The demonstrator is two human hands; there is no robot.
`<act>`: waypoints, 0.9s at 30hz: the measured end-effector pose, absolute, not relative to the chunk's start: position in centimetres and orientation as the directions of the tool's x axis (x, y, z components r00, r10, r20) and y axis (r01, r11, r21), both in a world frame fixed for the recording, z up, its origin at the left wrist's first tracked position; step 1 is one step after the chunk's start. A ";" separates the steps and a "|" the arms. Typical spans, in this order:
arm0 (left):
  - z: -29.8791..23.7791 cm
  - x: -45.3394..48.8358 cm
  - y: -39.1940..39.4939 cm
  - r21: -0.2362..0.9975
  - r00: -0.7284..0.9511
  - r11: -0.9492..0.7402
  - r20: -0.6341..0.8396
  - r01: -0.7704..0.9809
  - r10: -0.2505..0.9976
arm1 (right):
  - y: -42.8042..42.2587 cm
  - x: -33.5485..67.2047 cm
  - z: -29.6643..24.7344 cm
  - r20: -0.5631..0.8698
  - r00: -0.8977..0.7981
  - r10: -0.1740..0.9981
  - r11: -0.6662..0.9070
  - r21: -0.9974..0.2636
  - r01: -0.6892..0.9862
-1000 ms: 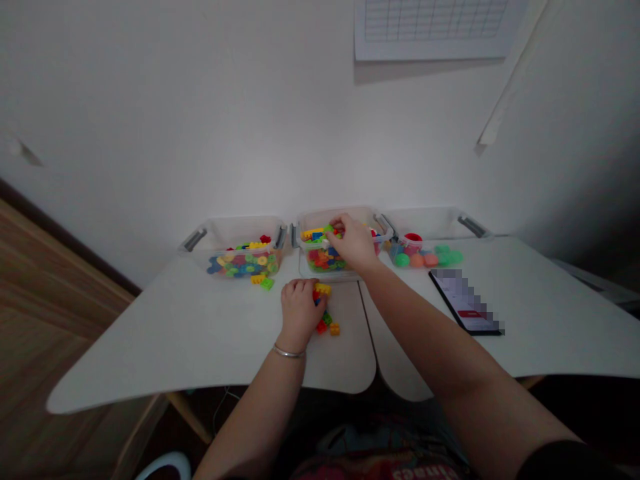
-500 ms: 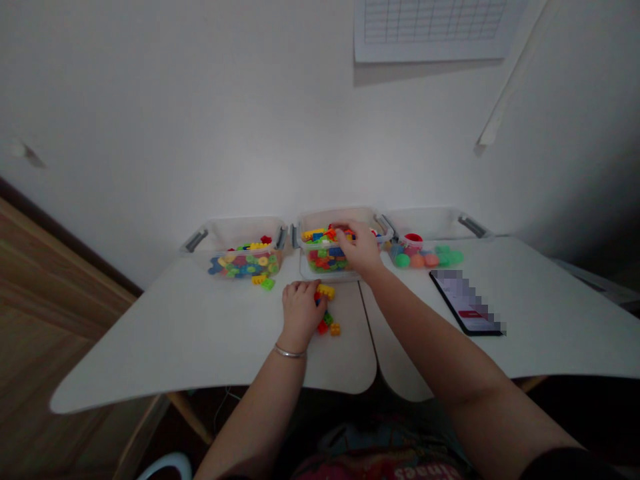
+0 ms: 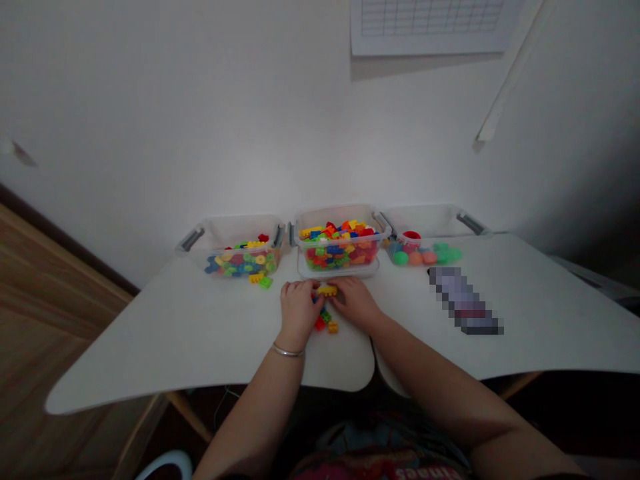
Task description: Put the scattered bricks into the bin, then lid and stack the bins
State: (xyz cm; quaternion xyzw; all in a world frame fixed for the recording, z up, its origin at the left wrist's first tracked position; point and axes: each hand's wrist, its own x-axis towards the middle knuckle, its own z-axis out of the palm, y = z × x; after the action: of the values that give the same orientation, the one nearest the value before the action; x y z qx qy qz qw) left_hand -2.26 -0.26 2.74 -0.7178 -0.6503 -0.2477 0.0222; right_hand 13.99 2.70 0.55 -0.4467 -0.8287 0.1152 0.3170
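My left hand (image 3: pixel 297 308) and my right hand (image 3: pixel 356 301) meet on the white table (image 3: pixel 190 333), both closed around a small stack of coloured bricks (image 3: pixel 326 292) with a yellow brick on top. Red, green and orange bricks (image 3: pixel 326 323) of the same stack show just below, between the hands. Right behind them stands a clear bin (image 3: pixel 338 248) filled with mixed bricks.
A clear bin (image 3: pixel 240 248) of coloured gear-like pieces stands at the left, with two loose pieces (image 3: pixel 262 280) in front. A third bin (image 3: pixel 425 241) at the right holds round green and orange pieces. A blurred flat device (image 3: pixel 465 300) lies to the right. The wall rises behind the bins.
My right hand left the middle bin and came down to the brick stack that my left hand holds. The left hand stayed in place.
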 end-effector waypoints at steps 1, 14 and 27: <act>2.8 -2.3 -0.3 0.292 0.032 -0.153 0.381 0.944 0.924 | 2.8 13.9 0.3 0.408 -0.407 0.817 0.570 -0.470 0.673; 2.7 -2.6 -0.2 0.381 0.011 -0.189 0.424 0.905 0.906 | 3.1 15.2 0.5 0.560 -0.250 0.790 0.580 -0.551 0.599; 2.5 -2.9 0.0 0.397 0.000 -0.180 0.413 0.900 0.911 | 8.4 18.4 10.2 0.667 0.123 0.735 0.385 -0.560 0.733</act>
State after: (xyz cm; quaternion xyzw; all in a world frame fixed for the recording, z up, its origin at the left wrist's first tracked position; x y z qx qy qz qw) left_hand -2.87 -0.04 2.54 -0.7071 -0.6401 -0.3003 -0.0091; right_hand 18.37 8.41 10.22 -0.5544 -0.6622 0.0008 0.5041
